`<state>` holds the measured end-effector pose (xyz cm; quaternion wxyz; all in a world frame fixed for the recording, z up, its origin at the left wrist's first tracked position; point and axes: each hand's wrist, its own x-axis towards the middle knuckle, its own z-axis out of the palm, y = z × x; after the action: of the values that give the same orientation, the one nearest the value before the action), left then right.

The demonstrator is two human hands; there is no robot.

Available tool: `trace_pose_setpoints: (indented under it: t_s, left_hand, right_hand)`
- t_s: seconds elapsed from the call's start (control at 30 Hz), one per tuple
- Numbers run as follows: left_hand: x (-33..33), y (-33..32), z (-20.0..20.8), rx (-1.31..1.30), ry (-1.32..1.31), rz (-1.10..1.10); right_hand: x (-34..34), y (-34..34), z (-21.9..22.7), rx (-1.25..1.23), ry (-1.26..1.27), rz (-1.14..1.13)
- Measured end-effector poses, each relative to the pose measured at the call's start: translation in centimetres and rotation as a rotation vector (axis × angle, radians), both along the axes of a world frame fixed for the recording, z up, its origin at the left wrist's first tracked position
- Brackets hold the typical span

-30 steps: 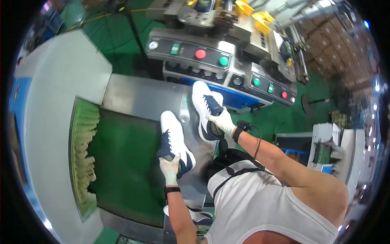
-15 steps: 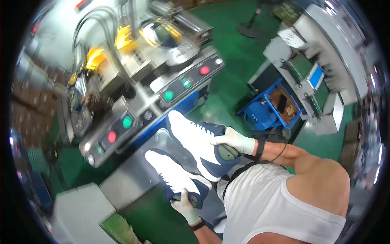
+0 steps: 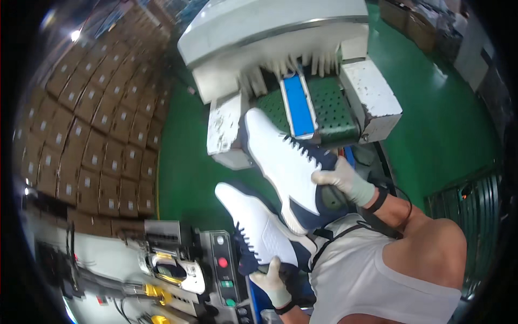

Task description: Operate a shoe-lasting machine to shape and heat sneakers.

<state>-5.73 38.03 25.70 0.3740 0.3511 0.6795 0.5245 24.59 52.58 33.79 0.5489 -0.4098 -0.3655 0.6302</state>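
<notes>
Currently: stacked cardboard boxes (image 3: 91,124) far left; grey control panel (image 3: 224,275) with red and green buttons low centre. Left hand (image 3: 272,281), gloved, closed around heel of lower white-and-navy sneaker (image 3: 259,227), just beside panel. Right hand (image 3: 342,181), gloved, clamped on heel collar of upper white-and-navy sneaker (image 3: 288,167), toe pointing at white machine (image 3: 280,38) with blue strip on green belt (image 3: 329,108). Green floor (image 3: 448,119) right.

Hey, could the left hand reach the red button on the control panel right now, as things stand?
Probably not freely. The left hand grips the heel of a white and navy shoe, so its fingers are taken. The red button sits close beside it with nothing between, but the shoe would have to go first.
</notes>
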Motion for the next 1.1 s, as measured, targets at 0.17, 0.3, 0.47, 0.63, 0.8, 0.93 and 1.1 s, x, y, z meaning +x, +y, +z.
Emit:
trace_pose_setpoints:
  t_s: [0.17, 0.3, 0.47, 0.63, 0.8, 0.93, 1.1]
  left_hand:
    - [6.5, 18.5, 6.0, 0.217, 0.101, -0.317]
    - [10.7, 32.6, 6.5, 0.255, 0.433, -0.485]
    - [17.6, 45.5, 4.0, 0.292, 0.838, -0.605]
    - [21.5, 50.4, 2.6, 0.264, 0.924, -0.516]
    - [20.0, 57.0, 1.4, 0.395, 0.960, -0.491]
    - [17.9, 50.8, 0.3, 0.714, 0.788, -0.403]
    - [9.8, 28.1, -5.9, 0.459, 0.506, -0.511]
  right_hand:
    - [9.6, 7.5, -1.6, 0.045, -0.304, -0.578]
    - [12.5, 12.7, 0.2, -0.103, -0.926, -0.721]
    - [13.6, 21.2, -2.7, -0.237, -1.097, -0.567]
    - [14.9, 25.7, -5.6, -0.202, -1.248, -0.734]
    - [16.5, 30.4, -4.1, -0.151, -1.200, -0.691]
    - [15.0, 30.6, -3.9, 0.187, -1.234, -0.613]
    - [-0.5, 20.9, -5.2, 0.534, -0.696, -0.398]
